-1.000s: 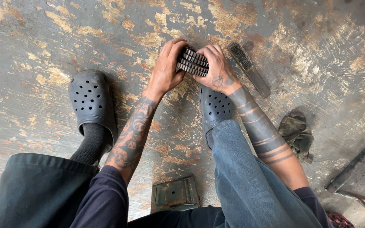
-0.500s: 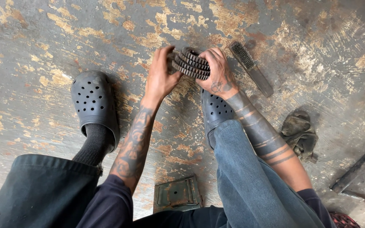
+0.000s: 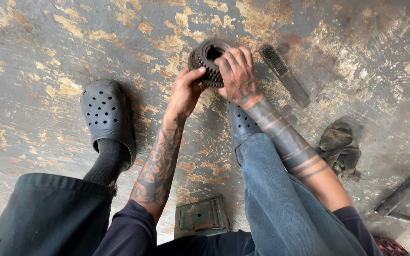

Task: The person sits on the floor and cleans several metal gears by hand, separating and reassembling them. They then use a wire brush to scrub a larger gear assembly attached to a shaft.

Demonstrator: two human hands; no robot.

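Dark, greasy metal gear (image 3: 208, 60) is being held above the floor (image 3: 48, 42), tilted so its hollow centre is showing; the left hand (image 3: 185, 92) is gripping its lower left edge and the right hand (image 3: 237, 75) is wrapping over its right side, just beside a wire brush (image 3: 284, 73)

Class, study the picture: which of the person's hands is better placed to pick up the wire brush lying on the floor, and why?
Probably the right hand: the wire brush lies just beside it, while the left hand grips the gear from the far side.
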